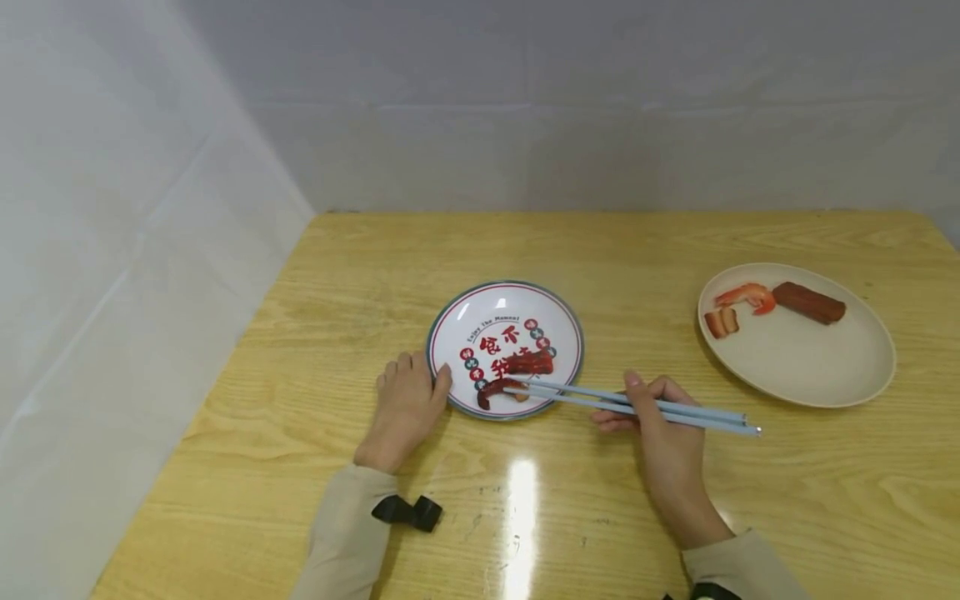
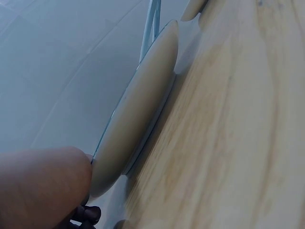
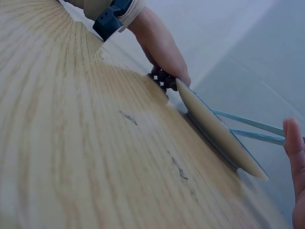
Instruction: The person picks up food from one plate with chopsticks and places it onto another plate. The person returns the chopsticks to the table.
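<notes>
My left hand (image 1: 408, 408) holds the left rim of a white plate (image 1: 506, 298) with red lettering and a dark green edge; its thumb lies over the rim and its other fingers are at the plate's side. My right hand (image 1: 667, 429) grips a pair of light blue chopsticks (image 1: 585, 396). Their tips are at a curved, dark red-brown piece of food (image 1: 495, 390) near the plate's front edge. Just behind it lies a red, ridged piece of food (image 1: 532, 362). In the right wrist view, the chopsticks (image 3: 252, 121) reach over the raised rim, which hides their tips.
To the right stands a larger cream plate (image 1: 817, 367). On it are a shrimp (image 1: 748, 296), a brown slab of meat (image 1: 810, 302) and a small striped piece (image 1: 722, 322) like pork belly. A pale wall (image 1: 585, 150) rises behind the wooden table (image 1: 300, 500).
</notes>
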Demonstrator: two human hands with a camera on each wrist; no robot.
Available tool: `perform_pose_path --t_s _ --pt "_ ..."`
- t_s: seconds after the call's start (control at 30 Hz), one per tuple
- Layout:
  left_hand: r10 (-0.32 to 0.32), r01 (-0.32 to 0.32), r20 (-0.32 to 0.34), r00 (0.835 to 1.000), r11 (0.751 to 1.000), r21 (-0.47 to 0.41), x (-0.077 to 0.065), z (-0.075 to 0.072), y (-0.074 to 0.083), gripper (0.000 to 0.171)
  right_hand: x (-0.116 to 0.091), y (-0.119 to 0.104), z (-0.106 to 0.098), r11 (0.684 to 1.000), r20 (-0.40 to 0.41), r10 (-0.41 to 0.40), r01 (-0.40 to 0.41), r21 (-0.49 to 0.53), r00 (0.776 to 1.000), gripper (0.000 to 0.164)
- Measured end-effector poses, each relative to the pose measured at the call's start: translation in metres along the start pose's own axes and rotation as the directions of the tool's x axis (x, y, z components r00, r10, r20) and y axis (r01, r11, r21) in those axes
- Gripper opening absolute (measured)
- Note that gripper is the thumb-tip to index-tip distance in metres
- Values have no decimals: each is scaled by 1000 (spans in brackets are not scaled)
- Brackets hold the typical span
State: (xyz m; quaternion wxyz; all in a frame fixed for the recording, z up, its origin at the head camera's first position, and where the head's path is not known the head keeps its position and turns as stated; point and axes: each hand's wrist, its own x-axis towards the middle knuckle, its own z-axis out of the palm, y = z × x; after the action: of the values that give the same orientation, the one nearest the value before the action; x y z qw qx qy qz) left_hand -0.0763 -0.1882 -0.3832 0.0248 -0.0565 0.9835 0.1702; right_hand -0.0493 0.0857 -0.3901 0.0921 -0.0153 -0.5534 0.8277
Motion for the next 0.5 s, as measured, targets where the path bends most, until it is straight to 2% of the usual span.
perform_pose_path --t_s 0.5 --pt "4 -4 -10 1000 1000 4 0 1 -1 46 4 -5 -8 999 -29 -21 22 37 999 34"
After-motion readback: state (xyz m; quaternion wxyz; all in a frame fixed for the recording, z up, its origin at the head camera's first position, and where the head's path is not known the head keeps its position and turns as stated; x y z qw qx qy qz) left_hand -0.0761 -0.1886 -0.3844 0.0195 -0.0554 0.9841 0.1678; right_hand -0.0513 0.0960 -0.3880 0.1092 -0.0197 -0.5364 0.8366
